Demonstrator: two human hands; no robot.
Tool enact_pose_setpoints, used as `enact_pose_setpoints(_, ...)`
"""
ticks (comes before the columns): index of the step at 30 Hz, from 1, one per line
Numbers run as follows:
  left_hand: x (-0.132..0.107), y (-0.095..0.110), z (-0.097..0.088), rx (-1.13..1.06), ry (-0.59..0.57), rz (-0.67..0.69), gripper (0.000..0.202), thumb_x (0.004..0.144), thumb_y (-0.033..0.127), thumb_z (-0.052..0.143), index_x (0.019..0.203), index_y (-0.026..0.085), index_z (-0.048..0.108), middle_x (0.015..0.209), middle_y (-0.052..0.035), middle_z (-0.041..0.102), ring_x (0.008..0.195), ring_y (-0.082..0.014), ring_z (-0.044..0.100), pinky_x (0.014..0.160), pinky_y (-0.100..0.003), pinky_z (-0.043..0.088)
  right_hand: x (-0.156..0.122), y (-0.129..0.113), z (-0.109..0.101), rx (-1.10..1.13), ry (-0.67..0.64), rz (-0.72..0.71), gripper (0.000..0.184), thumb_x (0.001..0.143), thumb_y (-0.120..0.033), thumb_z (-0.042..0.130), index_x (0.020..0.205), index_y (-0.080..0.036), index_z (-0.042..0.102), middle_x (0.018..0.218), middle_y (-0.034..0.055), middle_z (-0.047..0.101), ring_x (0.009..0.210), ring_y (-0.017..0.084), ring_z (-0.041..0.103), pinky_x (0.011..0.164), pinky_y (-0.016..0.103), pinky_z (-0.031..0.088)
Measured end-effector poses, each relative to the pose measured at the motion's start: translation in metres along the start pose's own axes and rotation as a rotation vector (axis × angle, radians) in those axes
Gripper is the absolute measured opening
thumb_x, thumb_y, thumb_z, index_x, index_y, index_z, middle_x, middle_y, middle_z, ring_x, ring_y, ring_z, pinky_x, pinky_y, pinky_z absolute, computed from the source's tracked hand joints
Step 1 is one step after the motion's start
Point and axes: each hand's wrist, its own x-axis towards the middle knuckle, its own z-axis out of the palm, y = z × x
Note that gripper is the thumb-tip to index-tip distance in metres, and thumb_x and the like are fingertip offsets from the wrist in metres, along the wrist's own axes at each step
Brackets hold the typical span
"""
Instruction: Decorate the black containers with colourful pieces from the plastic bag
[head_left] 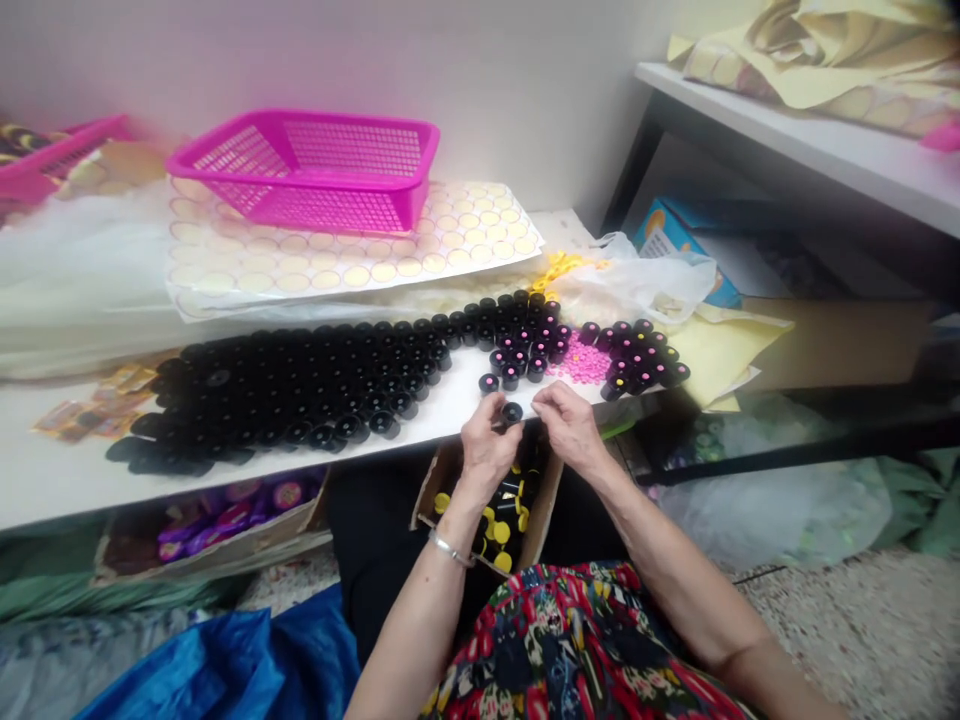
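My left hand [489,440] is closed around a small black round cup [512,413], its hollow side facing up. Just to the right, my right hand [568,425] is in a pinch near that cup; whatever its fingertips hold, if anything, is too small to make out. Beyond my hands lies a heap of tiny pink pieces [587,360]. Black cups with pink dots in their middles [536,368] stand left of the heap, and more dotted ones [642,362] are on its right, a few with yellow dots. A wide block of plain black cups [300,385] covers the table's left part.
A cardboard box [551,505] with yellow-and-black pieces sits on my lap. On the white table [45,480], a pink basket [360,205] rests on sheets of round stickers [480,235]. A shelf [795,135] juts out at right. Another box [300,520] with purple packets is below the table.
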Motion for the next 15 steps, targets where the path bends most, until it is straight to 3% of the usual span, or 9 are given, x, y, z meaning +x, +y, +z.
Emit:
enact_pose_setpoints(3,0.005,-0.007,0.013,0.017,0.027,0.013,0.034,0.065,0.024,0.067,0.098,0.020,0.059,0.088,-0.0007,0.066,0.077,-0.0127,0.062,0.074,-0.024,0.049,0.000,-0.005,-0.001,0.001,-0.014,-0.010,0.012,0.081,-0.021,0.047,0.070,-0.019,0.052,0.074,0.0007,0.052,0.073,0.013,0.051,0.070,0.024,0.041)
enact_pose_setpoints(8,0.005,-0.014,0.018,0.093,0.021,0.032,0.032,0.068,0.026,0.065,0.100,0.022,0.063,0.092,-0.0025,0.068,0.084,-0.0159,0.062,0.079,-0.029,0.050,0.004,-0.002,0.001,-0.115,-0.055,-0.068,0.014,0.085,-0.022,0.044,0.077,-0.020,0.055,0.080,0.0024,0.054,0.079,0.014,0.052,0.074,0.025,0.042)
enact_pose_setpoints(15,0.004,-0.008,0.014,0.133,0.010,0.029,0.032,0.069,0.021,0.062,0.100,0.022,0.065,0.092,-0.0027,0.069,0.085,-0.0167,0.062,0.080,-0.029,0.049,0.012,-0.011,0.004,-0.515,-0.210,-0.194,0.024,0.090,-0.022,0.040,0.081,-0.018,0.062,0.082,0.0055,0.055,0.084,0.017,0.049,0.076,0.027,0.038)
